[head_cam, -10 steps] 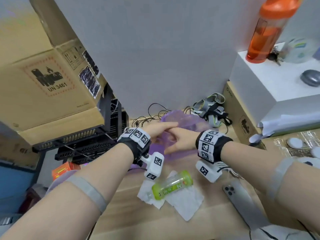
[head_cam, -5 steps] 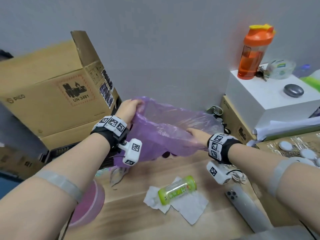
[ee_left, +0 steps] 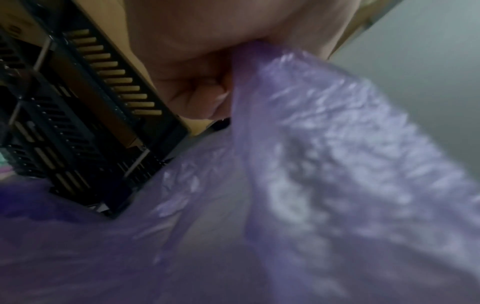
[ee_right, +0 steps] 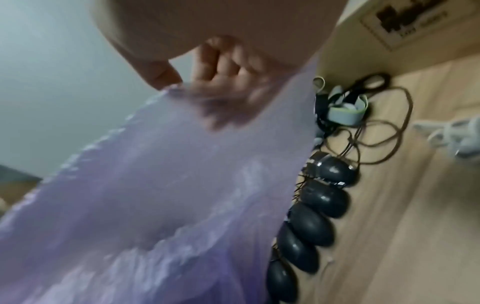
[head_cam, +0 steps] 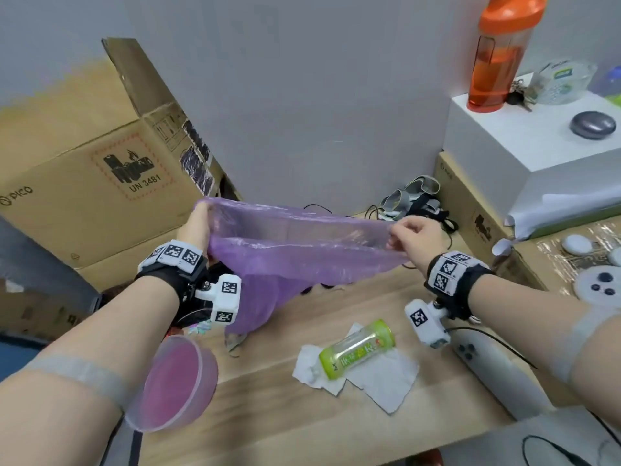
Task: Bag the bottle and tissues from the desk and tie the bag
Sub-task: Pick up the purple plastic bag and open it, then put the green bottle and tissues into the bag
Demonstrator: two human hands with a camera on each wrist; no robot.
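A thin purple plastic bag hangs stretched between my two hands above the back of the wooden desk. My left hand grips the rim of the bag at its left end, fingers curled round the film. My right hand pinches the right end of the rim, and the bag drapes below it. A green-labelled clear bottle lies on its side on white tissues near the desk's middle, below and in front of the bag.
A pink round lid sits at the desk's left edge. A phone lies right of the tissues. Cardboard boxes stand left, a white box with an orange shaker right. Several black mice and cables lie at the back.
The bag's rim has been pulled wide and taut between my hands. My right hand rose and moved right, now pinching the rim's end; my left hand stays on the left end.
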